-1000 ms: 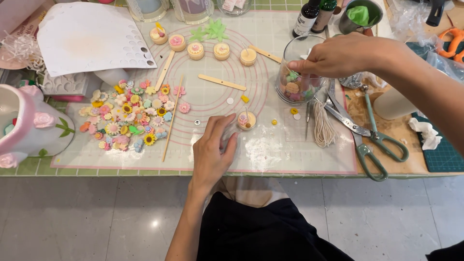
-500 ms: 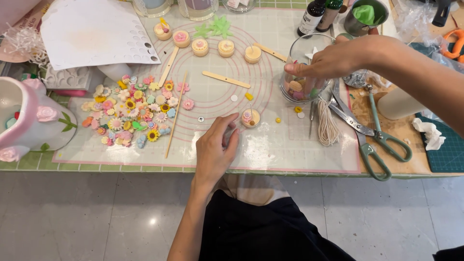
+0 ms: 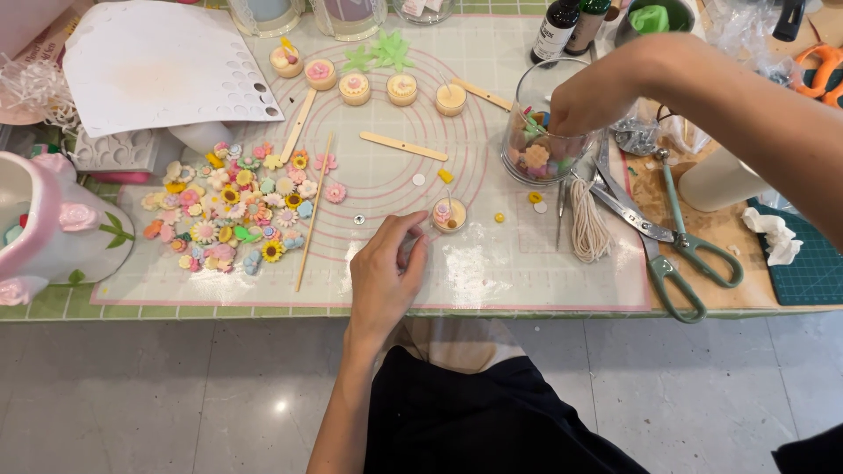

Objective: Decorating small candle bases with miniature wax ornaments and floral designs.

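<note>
Currently my right hand (image 3: 590, 98) dips fingers-pinched into the clear glass jar of pastel flower shapes (image 3: 537, 149), upper right; contents of grip hidden. Left hand (image 3: 386, 276), loosely curled, empty, rests on the worktop (image 3: 527, 263) beside the small round wicked candle (image 3: 448, 213), centre frame.

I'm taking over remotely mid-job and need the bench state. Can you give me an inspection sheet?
Surface: translucent mat with pink circle guides on a green-gridded table.
Job's things: small candle cup with wick, by the left hand; glass jar of coloured pieces; row of filled cups.
Clutter: heap of small flower pieces, wooden sticks, green-handled scissors, coil of wick cord, perforated white sheet.
Grippers: left hand resting on the mat, empty; right hand reaching into the jar.
Cables: nothing seen.
Surroundings: grey tiled floor; pink and white pot at left.
</note>
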